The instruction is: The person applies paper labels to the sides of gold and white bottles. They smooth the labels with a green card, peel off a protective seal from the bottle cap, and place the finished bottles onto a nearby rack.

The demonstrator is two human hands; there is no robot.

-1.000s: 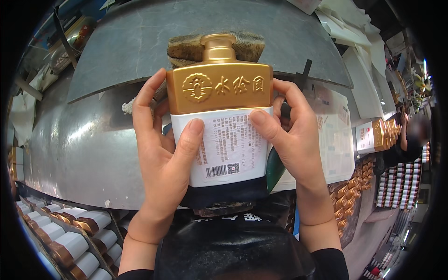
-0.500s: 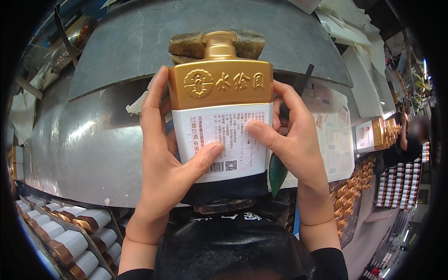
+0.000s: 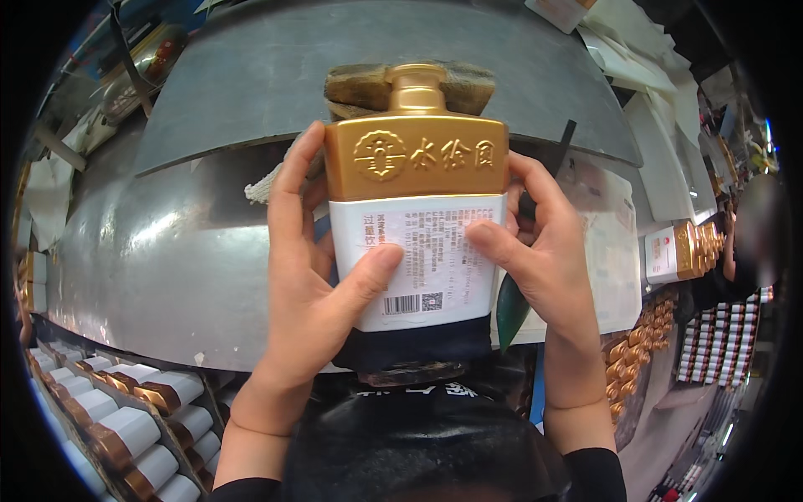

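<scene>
A flat, broad-shouldered bottle (image 3: pixel 421 213) lies in front of me, gold at the neck and shoulders and white below, with raised characters on the gold. A printed label (image 3: pixel 439 259) covers its white face. My left hand (image 3: pixel 314 268) is wrapped round the left side, its thumb pressed on the label above the barcode. My right hand (image 3: pixel 544 259) grips the right side, its thumb on the label's upper right. The bottle's neck rests against a worn wooden block (image 3: pixel 360 88); a dark pad (image 3: pixel 418 345) is under its base. The fingers behind the bottle are partly hidden.
A metal table (image 3: pixel 159 268) spreads around the bottle, with a raised grey board (image 3: pixel 276 67) behind. A dark green pointed object (image 3: pixel 510 314) is by my right hand, near paper sheets (image 3: pixel 611 251). Racked bottles (image 3: pixel 125 427) stand lower left; gold-topped bottles (image 3: pixel 636 351) stand right.
The whole view has shifted, so the bottle and hands appear farther right. My left thumb has slid slightly up and left on the label, uncovering the barcode. The right thumb stays in place.
</scene>
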